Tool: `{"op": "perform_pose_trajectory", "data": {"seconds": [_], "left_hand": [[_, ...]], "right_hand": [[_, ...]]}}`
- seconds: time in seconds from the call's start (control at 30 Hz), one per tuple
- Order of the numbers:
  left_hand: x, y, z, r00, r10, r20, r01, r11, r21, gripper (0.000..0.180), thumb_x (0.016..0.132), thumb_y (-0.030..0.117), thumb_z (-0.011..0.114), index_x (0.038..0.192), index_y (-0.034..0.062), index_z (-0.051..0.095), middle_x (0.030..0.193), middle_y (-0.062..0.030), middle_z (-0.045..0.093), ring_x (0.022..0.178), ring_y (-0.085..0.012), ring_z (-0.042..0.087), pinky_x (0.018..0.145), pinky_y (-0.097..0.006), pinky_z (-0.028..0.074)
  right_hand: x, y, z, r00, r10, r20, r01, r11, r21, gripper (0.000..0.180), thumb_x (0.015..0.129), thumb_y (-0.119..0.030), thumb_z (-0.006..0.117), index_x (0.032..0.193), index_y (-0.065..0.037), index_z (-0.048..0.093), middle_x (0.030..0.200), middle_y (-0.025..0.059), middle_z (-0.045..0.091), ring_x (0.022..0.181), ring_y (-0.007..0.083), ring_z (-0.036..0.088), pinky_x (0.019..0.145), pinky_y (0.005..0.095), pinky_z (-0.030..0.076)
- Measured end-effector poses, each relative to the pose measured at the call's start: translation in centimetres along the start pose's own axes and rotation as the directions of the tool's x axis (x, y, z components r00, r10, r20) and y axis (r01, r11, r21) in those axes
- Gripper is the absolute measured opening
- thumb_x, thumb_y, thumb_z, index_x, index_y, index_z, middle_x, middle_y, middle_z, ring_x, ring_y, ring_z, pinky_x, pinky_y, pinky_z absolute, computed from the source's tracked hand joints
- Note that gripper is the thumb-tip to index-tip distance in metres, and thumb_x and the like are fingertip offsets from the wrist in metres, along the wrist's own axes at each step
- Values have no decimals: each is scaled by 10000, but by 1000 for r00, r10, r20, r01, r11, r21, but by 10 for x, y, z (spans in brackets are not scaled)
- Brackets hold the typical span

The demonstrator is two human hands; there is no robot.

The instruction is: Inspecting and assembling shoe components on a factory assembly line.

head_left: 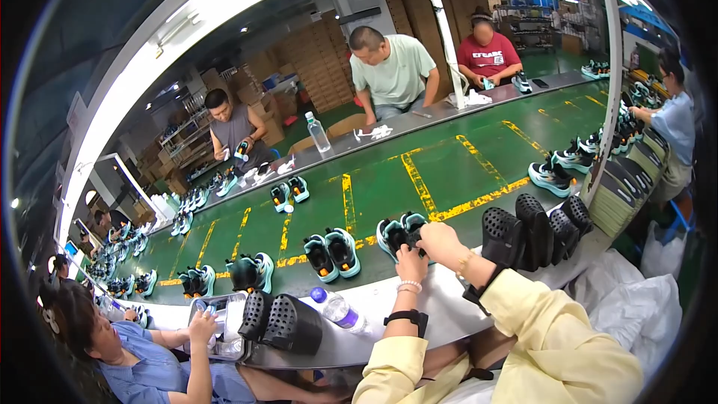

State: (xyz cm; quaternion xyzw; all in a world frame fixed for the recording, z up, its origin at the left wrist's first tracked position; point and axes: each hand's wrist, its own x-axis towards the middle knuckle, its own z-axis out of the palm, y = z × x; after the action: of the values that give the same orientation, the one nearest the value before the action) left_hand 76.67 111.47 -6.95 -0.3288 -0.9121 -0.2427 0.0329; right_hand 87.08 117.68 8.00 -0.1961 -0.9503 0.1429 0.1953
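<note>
In front of me, at the near edge of the green conveyor belt, stands a pair of black and mint sneakers point(390, 237). My right hand point(440, 241) is closed at the heel end of the right sneaker point(410, 223), coming over it from the right. Just beside it, my left hand point(411, 263) has its fingers bent against the same shoe, from the near side. The hands nearly touch each other and hide the shoe's opening and heel. Whether a small part is pinched between the fingers cannot be made out.
More sneaker pairs point(331, 254) stand along the belt point(381, 179). Black clog-like shoes point(502, 236) are at my right, others point(293, 322) at my left beside a bottle point(340, 310). A co-worker point(142, 352) sits close on the left; others work across the belt.
</note>
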Motion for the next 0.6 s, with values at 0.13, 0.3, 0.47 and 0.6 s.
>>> {"op": "perform_pose_trajectory", "data": {"seconds": [0.13, 0.3, 0.47, 0.6], "left_hand": [[-6, -3, 0, 997, 74, -37, -77, 992, -95, 391, 811, 341, 722, 1117, 100, 697, 1196, -86, 547, 1152, -318, 530, 879, -463, 538], [-6, 6, -8, 999, 45, -6, -46, 989, -141, 385, 811, 343, 732, 1137, 141, 702, 1200, -85, 539, 1160, -310, 521, 877, -458, 539], [-2, 2, -6, 999, 34, -5, -34, 994, -103, 407, 824, 336, 731, 1189, 162, 683, 1228, -92, 530, 1185, -308, 508, 887, -462, 537], [0, -2, 2, 998, 57, -40, -61, 993, -102, 362, 824, 303, 722, 1143, 137, 687, 1208, -98, 519, 1184, -319, 500, 839, -463, 549]], "right_hand": [[37, 15, 38, 993, 13, 116, 2, 991, -133, 261, 780, -278, 786, 852, -31, 745, 866, 175, 718, 866, 345, 710, 758, 414, 581], [60, 35, 71, 996, -28, 84, 49, 965, -257, 202, 760, -260, 793, 820, -71, 753, 841, 134, 726, 823, 291, 726, 708, 388, 585], [65, 56, 114, 982, -170, 77, 187, 885, -427, 121, 784, -252, 726, 764, -134, 750, 802, 69, 735, 798, 222, 735, 631, 331, 566], [76, 58, 139, 991, -107, 80, 131, 888, -441, 111, 831, -193, 669, 796, -146, 764, 830, 54, 749, 783, 193, 741, 640, 323, 579]]}}
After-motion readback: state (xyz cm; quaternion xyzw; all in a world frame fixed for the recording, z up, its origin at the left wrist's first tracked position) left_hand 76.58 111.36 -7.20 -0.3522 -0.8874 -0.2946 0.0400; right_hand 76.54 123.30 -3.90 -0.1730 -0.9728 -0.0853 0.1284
